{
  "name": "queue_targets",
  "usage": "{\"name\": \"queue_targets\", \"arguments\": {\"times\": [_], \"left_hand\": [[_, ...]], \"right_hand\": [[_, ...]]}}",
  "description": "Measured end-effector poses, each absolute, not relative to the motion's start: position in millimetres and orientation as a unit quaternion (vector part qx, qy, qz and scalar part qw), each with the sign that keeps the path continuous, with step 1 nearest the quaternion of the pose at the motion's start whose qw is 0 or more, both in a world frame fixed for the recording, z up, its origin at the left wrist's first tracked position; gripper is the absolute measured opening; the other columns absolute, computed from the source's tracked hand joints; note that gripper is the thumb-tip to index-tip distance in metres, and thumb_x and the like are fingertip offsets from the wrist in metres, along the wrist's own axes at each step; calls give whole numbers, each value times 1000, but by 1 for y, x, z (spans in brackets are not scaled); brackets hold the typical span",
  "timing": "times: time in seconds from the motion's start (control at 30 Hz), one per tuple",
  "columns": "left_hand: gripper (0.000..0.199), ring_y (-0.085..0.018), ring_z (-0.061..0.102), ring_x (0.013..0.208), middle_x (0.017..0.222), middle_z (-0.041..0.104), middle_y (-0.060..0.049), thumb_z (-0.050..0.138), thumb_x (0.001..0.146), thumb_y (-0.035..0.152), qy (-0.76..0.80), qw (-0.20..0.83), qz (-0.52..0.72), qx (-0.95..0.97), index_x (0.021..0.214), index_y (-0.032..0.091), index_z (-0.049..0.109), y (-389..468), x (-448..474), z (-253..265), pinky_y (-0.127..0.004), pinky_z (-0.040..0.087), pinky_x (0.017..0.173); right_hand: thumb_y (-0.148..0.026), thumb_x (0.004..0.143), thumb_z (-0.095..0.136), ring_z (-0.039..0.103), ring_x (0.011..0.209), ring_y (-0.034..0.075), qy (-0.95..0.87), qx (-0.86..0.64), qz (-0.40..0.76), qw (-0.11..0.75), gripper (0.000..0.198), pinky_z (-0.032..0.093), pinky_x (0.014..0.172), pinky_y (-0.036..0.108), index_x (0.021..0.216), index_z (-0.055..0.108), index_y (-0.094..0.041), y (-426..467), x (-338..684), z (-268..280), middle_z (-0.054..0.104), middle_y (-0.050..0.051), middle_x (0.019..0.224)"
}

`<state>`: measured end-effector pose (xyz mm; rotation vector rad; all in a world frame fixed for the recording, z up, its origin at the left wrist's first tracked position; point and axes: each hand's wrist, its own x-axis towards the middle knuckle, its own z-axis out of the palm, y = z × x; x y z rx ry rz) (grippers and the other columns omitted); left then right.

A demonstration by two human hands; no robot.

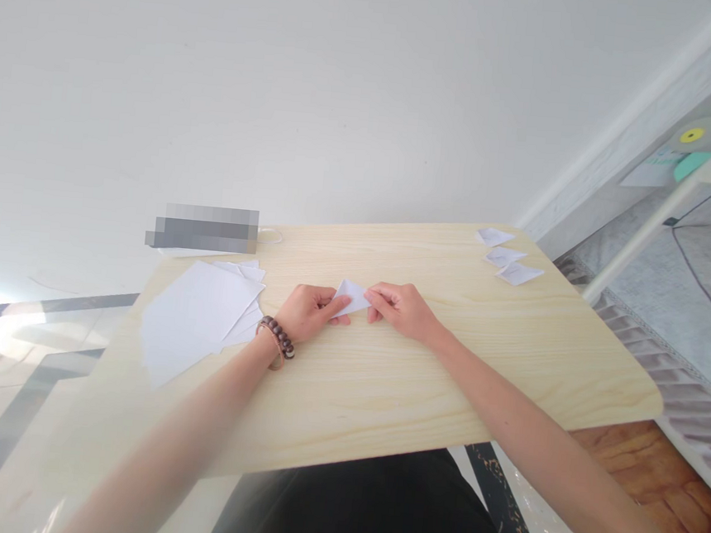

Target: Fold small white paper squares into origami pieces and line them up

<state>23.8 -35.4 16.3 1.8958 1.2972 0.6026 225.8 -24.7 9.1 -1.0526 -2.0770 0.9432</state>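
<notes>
Between my two hands is a small piece of folded white paper (pixel 350 296), held just above the tabletop. My left hand (pixel 313 306), with a beaded bracelet at the wrist, pinches its left side between thumb and fingers. At the right corner, the thumb and fingers of my right hand (pixel 403 305) are closed on the same paper. The inner folds are too small to make out. Left of my left hand lies a spread stack of white paper sheets (pixel 195 319). Several small folded paper pieces (pixel 520 273) rest at the table's far right.
The light wood table (pixel 444 390) stands against a white wall (pixel 346 91). A pixelated, blurred-out object (pixel 206 233) sits at the back left edge. Beyond the right side is a pale metal frame (pixel 645 234) with a cable on the floor.
</notes>
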Motion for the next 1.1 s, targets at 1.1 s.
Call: {"name": "queue_targets", "arguments": {"times": [1.1], "left_hand": [[46, -8, 30, 44, 51, 50, 2, 37, 82, 51, 484, 384, 224, 753, 76, 16, 68, -31, 12, 18, -21, 23, 45]], "right_hand": [[-39, 85, 38, 35, 45, 6, -771, -446, 318, 327, 36, 26, 46, 21, 57, 42, -17, -24, 227, 11, 41, -4, 48]]}}
